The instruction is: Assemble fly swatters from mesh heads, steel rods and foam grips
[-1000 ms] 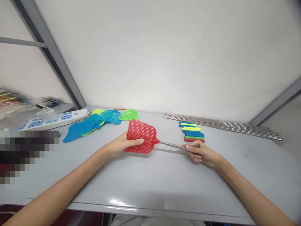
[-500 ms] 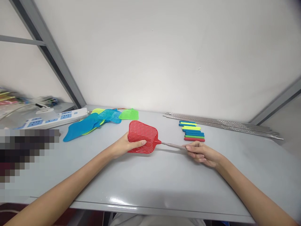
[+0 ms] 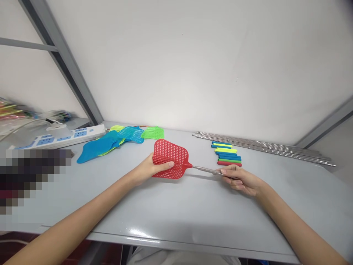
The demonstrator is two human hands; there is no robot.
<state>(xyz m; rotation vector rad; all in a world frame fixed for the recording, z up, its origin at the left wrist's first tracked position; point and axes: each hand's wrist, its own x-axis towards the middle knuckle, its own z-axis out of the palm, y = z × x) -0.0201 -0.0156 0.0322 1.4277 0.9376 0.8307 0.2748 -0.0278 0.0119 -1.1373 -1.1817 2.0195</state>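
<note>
My left hand grips a red perforated fly swatter head by its far-left end, thumb across the front face and the other fingers hidden behind. A thin metal rod runs from the neck of the red head to the right. Around that rod my right hand is closed, thumb and forefinger pinching it near its right part. Head and rod are joined at the neck and held above the grey table.
Blue swatter heads, yellow ones and a green swatter head lie back left, beside a white power strip. Short coloured tubes lie right of centre. Long metal rods lie along the wall. A blurred-out area covers the left edge.
The whole view has shifted slightly, with things appearing a little to the right. Both hands keep the same hold on the swatter head and rod.
</note>
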